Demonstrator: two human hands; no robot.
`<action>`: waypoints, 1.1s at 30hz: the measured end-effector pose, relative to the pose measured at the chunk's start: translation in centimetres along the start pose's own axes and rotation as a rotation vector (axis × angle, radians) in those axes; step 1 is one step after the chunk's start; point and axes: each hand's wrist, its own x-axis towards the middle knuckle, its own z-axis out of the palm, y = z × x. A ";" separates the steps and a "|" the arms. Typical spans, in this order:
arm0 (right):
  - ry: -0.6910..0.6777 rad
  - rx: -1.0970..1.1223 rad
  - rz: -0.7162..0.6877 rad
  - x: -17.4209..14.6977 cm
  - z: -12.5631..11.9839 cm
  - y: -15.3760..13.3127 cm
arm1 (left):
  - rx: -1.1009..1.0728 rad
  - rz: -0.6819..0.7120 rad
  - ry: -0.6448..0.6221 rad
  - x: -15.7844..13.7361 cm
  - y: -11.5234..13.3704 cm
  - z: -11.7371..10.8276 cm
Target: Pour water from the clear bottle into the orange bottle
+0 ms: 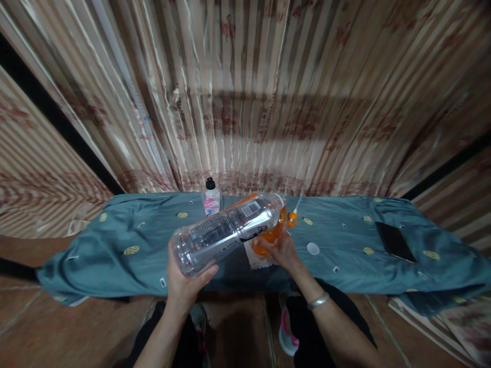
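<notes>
A large clear plastic bottle (218, 232) with a printed label lies tilted in my left hand (184, 281), which grips it near its base. Its mouth end slopes up to the right, over a smaller orange bottle (274, 232). My right hand (282, 250) is closed around that orange bottle. Whether the two mouths touch, I cannot tell. Under the orange bottle lies a pale cloth or paper (259, 259). Just right of it rests an orange spray pump head (292, 219) with a clear tube. A round white cap (313, 249) lies farther right.
A clear bottle with a black cap and pink label (211, 199) stands at the back. A dark phone (395, 242) lies on the right of the teal cloth-covered table (146, 230). Behind hangs a striped curtain (245, 102); black poles (69, 122) stand at the sides.
</notes>
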 end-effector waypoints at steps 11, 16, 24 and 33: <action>0.015 -0.037 0.008 0.0 0.0 0.0 | 0.011 -0.097 -0.087 0.2 -0.2 -0.8; 0.024 -0.043 0.010 0.0 0.0 -0.2 | 0.031 -0.066 -0.080 0.4 -0.4 -1.0; 0.024 -0.038 0.038 -0.1 0.0 0.0 | 0.023 0.015 -0.028 0.1 -0.2 -0.4; 0.015 -0.011 0.041 0.0 -0.1 -0.1 | 0.002 -0.001 -0.020 -0.1 0.6 0.2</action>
